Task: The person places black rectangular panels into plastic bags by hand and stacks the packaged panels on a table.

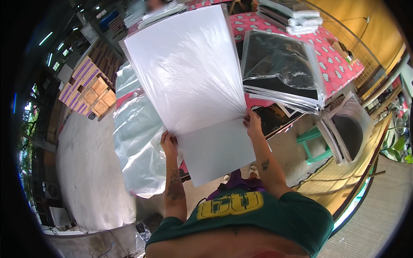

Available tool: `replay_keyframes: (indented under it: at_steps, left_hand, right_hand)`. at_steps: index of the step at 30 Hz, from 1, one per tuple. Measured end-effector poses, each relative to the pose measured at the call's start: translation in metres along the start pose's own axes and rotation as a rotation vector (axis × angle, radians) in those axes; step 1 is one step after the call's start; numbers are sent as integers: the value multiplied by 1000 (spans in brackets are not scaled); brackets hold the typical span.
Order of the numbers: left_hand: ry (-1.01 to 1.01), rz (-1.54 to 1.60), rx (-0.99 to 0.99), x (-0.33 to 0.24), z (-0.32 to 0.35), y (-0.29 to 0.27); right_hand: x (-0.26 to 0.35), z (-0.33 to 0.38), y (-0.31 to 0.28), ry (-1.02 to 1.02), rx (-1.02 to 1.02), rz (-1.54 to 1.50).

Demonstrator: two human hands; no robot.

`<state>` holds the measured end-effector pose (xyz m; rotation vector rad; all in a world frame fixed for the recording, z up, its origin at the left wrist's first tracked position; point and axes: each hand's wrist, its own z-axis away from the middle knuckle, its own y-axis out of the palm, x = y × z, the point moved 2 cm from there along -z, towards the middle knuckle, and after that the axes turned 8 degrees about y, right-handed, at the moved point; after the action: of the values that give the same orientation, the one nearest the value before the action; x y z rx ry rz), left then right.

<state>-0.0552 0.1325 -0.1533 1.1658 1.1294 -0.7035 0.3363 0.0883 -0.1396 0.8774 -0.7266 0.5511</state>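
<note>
Clearly both hands are busy at the open end of a clear plastic sleeve [189, 77], which stretches away beyond them with a white sheet [217, 150] inside it; the sheet's near part sticks out bare between and below the hands, toward the body. The left hand [169, 144] has its fingers closed on the left edge, and the right hand [253, 122] pinches the right edge, a sheet's width apart. Beyond and right of the right hand spreads a table cover [330, 60], pink with small white figures, bearing dark sheets [279, 58] in glossy clear plastic. Left of the left hand, loose crinkled plastic [142, 142] hangs over the near side of the table. Lower right of the right hand stands a green stool [314, 145] beside bagged boards [335, 133]. Farther off to the left of the hands, stacked cartons [100, 90] with purple bands rise from a pale concrete floor [94, 163]; a yellow tarp [361, 19] hangs far right. Large yellow characters [230, 205] mark the green shirt [275, 223] below the hands; any print on the cartons is too small to read.
</note>
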Motion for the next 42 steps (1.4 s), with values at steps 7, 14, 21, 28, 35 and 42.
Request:
replay_keyframes:
  at_steps: [7,14,21,28,35,42]
  left_hand:
    - [468,-353,4,-4,14,60]
    - [169,-64,333,5,33,237]
    - [40,-190,359,43,25,391]
    - [718,-629,656,41,23,397]
    - [1077,-976,661,35,39,396]
    - [926,-953,491,-15,54,295]
  right_hand:
    - [64,16,4,-591,27,208]
    - [207,26,-60,-1008,-420,275]
    - [275,-26,-190,-763,-635,389]
    - [263,22,-185,-862,-558,1535]
    - [230,26,-100,-863,-458,1856]
    - [183,-32,-67,-880,-350,1879]
